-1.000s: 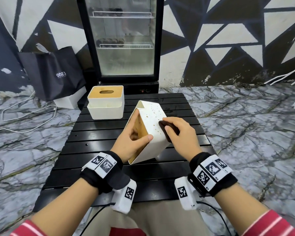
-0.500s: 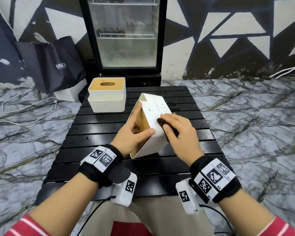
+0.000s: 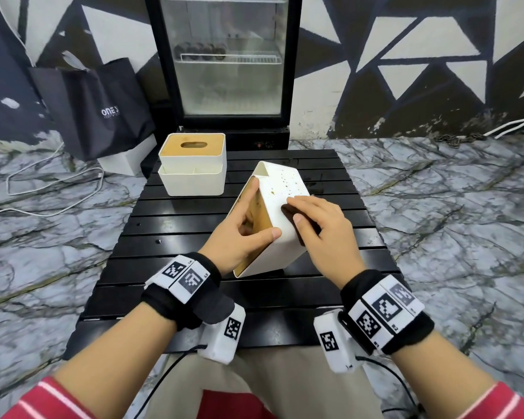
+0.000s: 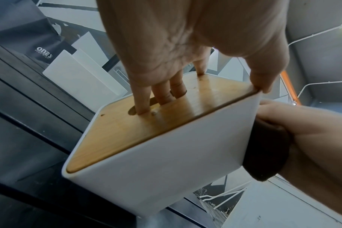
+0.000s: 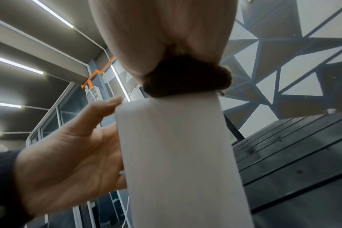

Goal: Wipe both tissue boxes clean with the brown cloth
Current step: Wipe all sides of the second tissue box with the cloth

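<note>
A white tissue box with a wooden lid stands tipped on edge at the middle of the black slatted table; its upturned side carries brown specks. My left hand holds it, several fingers hooked into the lid's slot and the thumb on the box's edge. My right hand presses the brown cloth against the speckled side. The cloth bulges out under that hand in the left wrist view. A second tissue box stands upright at the table's far left.
A glass-door fridge stands just behind the table. A black paper bag and a white box sit on the marble floor at the left, with white cables trailing nearby.
My right hand with the cloth has slid a little across the box's speckled side. The left hand keeps the same hold on the tipped box.
</note>
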